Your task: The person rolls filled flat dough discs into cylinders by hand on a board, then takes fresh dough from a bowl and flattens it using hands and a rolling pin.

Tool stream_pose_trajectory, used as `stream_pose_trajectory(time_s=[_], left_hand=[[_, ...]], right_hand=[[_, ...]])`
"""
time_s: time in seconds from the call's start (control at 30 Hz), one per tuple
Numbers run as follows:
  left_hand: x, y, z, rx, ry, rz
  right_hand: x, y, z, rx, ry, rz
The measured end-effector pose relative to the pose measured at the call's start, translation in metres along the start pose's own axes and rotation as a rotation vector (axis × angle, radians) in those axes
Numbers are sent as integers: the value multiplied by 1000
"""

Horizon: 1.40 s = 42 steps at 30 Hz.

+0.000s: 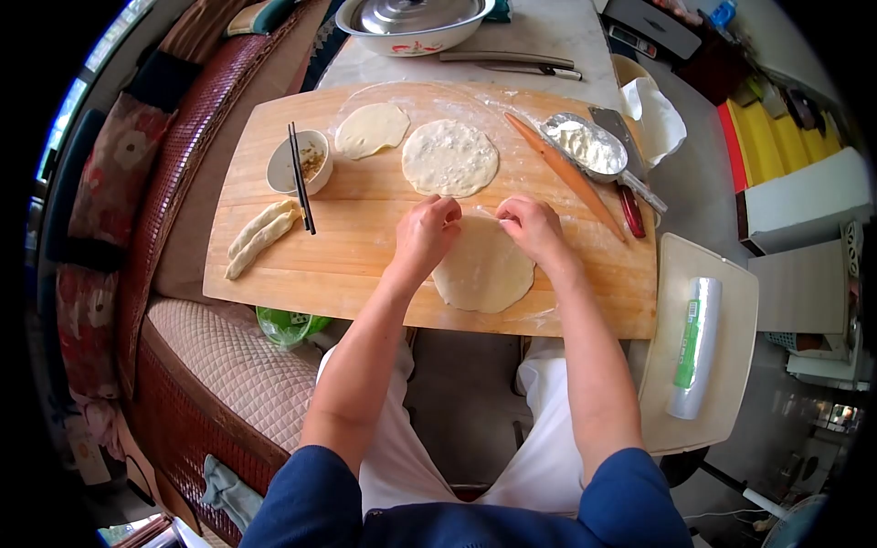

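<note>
A flat round of dough lies near the front edge of the wooden board. My left hand pinches its far left edge, fingers closed. At the far right edge my right hand pinches the same round. Just beyond my hands rests a second round dough sheet, dusted with flour, and a smaller dough sheet lies to its left. Two long dough pieces sit together at the board's left. Above them stands a white bowl with filling, black chopsticks across its rim.
A tapered rolling pin, a metal scoop of flour and a red-handled knife lie on the board's right. Behind is a lidded basin. A plastic wrap roll rests on a pale lid-like tray at right.
</note>
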State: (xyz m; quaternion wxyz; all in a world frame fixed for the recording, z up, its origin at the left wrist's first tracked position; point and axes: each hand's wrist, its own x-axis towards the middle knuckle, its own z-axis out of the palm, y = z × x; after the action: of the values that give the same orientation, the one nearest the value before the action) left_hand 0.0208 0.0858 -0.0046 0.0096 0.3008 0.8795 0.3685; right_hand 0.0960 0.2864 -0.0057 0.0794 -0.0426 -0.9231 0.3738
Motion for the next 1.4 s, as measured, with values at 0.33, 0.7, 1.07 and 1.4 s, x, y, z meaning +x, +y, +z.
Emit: stream_pose_trajectory(time_s=[0.33,0.7,1.07,1.4], left_hand=[[-4,-7,1,45,33,268],[-6,-4,3,-16,-79,46],[-7,0,4,44,-33,60],[-3,0,13,27,99,169]], right_hand=[[-3,-2,3,-97,60,-83],[-4,0,-2,-10,-14,-105],[-4,-7,-6,-105,-56,-109],[-8,-7,1,-158,55,-213]])
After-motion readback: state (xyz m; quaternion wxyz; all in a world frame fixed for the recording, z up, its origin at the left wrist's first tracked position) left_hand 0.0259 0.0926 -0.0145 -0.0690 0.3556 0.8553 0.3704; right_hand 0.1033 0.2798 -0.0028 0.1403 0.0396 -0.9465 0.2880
